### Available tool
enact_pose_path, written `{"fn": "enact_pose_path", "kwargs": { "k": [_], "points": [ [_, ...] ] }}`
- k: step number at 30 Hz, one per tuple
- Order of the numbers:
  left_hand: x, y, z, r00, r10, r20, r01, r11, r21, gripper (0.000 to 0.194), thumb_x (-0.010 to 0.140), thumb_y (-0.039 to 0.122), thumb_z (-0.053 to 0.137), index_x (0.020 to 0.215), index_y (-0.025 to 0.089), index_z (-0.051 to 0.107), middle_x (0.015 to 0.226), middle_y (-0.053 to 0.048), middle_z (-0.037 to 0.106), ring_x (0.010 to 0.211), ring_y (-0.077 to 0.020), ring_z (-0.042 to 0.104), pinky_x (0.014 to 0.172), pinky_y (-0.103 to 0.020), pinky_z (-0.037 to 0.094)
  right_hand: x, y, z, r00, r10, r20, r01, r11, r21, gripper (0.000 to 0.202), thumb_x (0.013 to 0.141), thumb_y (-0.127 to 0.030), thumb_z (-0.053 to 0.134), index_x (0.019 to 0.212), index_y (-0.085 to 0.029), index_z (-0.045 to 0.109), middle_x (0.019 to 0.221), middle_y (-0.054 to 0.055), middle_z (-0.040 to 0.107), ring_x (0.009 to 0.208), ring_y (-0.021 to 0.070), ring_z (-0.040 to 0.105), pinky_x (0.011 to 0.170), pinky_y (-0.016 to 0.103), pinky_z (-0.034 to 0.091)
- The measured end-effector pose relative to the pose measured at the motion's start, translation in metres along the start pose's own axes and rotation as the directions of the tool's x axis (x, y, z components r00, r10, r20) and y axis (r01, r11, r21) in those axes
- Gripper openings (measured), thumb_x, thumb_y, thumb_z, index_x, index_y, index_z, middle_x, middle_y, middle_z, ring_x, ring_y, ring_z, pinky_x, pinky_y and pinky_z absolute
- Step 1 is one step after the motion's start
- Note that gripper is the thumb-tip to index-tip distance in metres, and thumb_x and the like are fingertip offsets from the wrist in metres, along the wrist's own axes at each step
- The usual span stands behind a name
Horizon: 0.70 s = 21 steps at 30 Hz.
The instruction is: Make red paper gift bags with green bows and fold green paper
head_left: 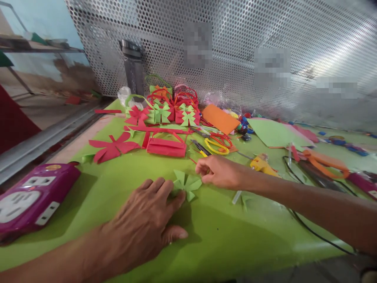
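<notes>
A light green paper flower (pixel 191 184) with pointed petals lies on the green table surface (pixel 224 236). My left hand (pixel 147 216) rests palm down at its left side, with the index fingertip pressing on it and the thumb spread away. Just past its upper right petals, my right hand (pixel 216 171) is closed in a pinch. What those fingers hold, if anything, is hidden. A thin red sliver shows beside them. Behind the hands sit a small red paper bag (pixel 166 147) and a red paper flower (pixel 113 147).
Finished-looking paper bags with bows (pixel 173 106) stand at the back by a dark bottle (pixel 133 67). Yellow-handled scissors (pixel 217 146), a cutter (pixel 201 147) and a yellow glue gun (pixel 263 165) lie beyond my right arm. A purple power strip (pixel 38 196) is at left; a black cable (pixel 321 235) runs at right.
</notes>
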<state>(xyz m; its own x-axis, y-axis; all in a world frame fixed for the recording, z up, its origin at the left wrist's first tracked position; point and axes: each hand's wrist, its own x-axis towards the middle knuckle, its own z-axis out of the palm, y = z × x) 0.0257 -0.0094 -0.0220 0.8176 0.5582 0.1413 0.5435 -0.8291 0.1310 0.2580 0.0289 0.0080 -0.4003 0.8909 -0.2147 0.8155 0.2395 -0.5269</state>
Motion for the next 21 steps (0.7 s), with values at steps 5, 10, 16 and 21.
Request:
{"fn": "enact_pose_path", "kwargs": {
  "k": [5, 10, 16, 21],
  "points": [
    [0.0, 0.002, 0.0, 1.0, -0.01, -0.014, 0.011, 1.0, 0.024, 0.056, 0.084, 0.063, 0.042, 0.111, 0.018, 0.061, 0.09, -0.007, 0.05, 0.074, -0.0224, 0.047, 0.067, -0.038, 0.038, -0.001, 0.002, -0.001, 0.981, 0.102, 0.163, -0.16, 0.906, 0.393, 0.019, 0.071, -0.023, 0.064, 0.085, -0.016, 0.053, 0.065, -0.002, 0.057, 0.059, 0.0121, 0.056, 0.051, 0.022, 0.044],
    [-0.001, 0.0, 0.004, 1.0, 0.01, -0.03, -0.01, 1.0, 0.007, 0.058, 0.085, 0.065, 0.038, 0.114, 0.019, 0.059, 0.091, -0.007, 0.049, 0.075, -0.0223, 0.046, 0.068, -0.039, 0.038, -0.005, 0.002, 0.0, 0.977, -0.016, 0.214, -0.1, 0.849, 0.518, 0.038, 0.065, -0.029, 0.074, 0.095, -0.015, 0.056, 0.072, -0.002, 0.058, 0.062, 0.0099, 0.054, 0.055, 0.022, 0.044],
    [-0.002, 0.0, 0.004, 0.998, 0.009, -0.055, -0.009, 1.0, -0.002, 0.054, 0.086, 0.063, 0.039, 0.112, 0.02, 0.061, 0.091, -0.007, 0.05, 0.075, -0.0225, 0.046, 0.068, -0.039, 0.039, -0.002, -0.003, -0.005, 0.923, -0.153, 0.353, -0.067, 0.839, 0.539, 0.038, 0.065, -0.005, 0.059, 0.101, -0.016, 0.06, 0.078, -0.002, 0.066, 0.07, 0.0092, 0.06, 0.065, 0.022, 0.045],
    [-0.001, 0.001, 0.0, 1.0, -0.009, -0.012, 0.009, 1.0, -0.01, 0.046, 0.086, 0.057, 0.046, 0.113, 0.022, 0.059, 0.093, -0.007, 0.05, 0.08, -0.0244, 0.049, 0.07, -0.042, 0.041, 0.012, 0.003, -0.007, 0.917, -0.103, 0.386, -0.144, 0.816, 0.56, 0.015, 0.072, -0.014, 0.057, 0.086, -0.014, 0.062, 0.07, -0.001, 0.067, 0.059, 0.0078, 0.062, 0.054, 0.019, 0.044]
  ]
}}
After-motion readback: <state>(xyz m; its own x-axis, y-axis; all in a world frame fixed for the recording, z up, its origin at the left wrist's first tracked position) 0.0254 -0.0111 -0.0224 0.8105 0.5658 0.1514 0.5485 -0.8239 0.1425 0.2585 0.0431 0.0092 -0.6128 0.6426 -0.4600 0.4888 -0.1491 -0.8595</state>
